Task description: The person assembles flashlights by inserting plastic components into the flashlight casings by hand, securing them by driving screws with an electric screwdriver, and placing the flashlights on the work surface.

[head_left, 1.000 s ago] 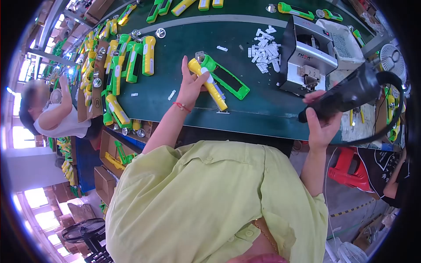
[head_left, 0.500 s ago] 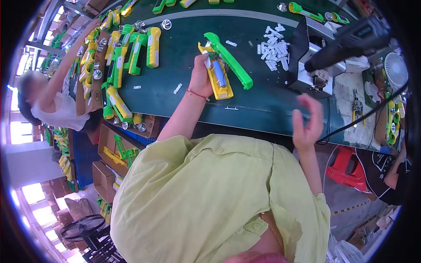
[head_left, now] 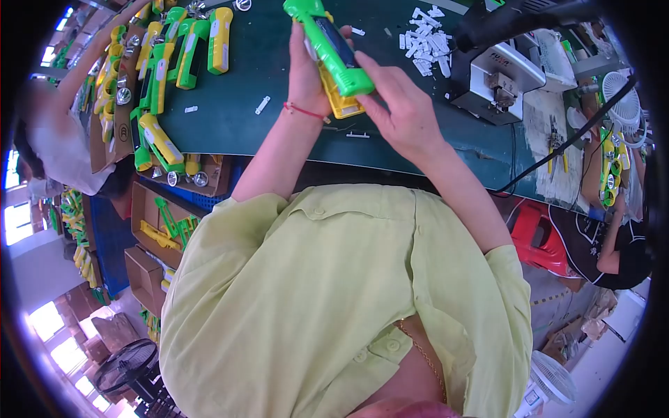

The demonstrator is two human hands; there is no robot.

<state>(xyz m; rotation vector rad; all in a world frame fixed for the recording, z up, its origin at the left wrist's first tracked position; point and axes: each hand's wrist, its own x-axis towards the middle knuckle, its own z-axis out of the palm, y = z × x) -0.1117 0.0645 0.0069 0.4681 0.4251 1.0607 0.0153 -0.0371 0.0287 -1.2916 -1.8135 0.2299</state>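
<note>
Flashlight assembly held above the bench (head_left: 223, 122), inward from its front edge. The green shell half (head_left: 324, 52), lying on the bench half a second earlier, now covers the yellow shell half (head_left: 344, 107), hiding its inside. Your left hand (head_left: 306, 76) curls around the pair; your right hand (head_left: 405, 111), empty before, is partly closed, thumb and fingers at the green half's near end. The yellow end juts out beneath, so the halves appear joined but not yet aligned.

Pliers (head_left: 555, 146): near machine (head_left: 482, 90)
Red chair (head_left: 526, 221): below machine
White fan (head_left: 620, 97): right of machine
Black fan (head_left: 125, 366): lower left of machine
</note>
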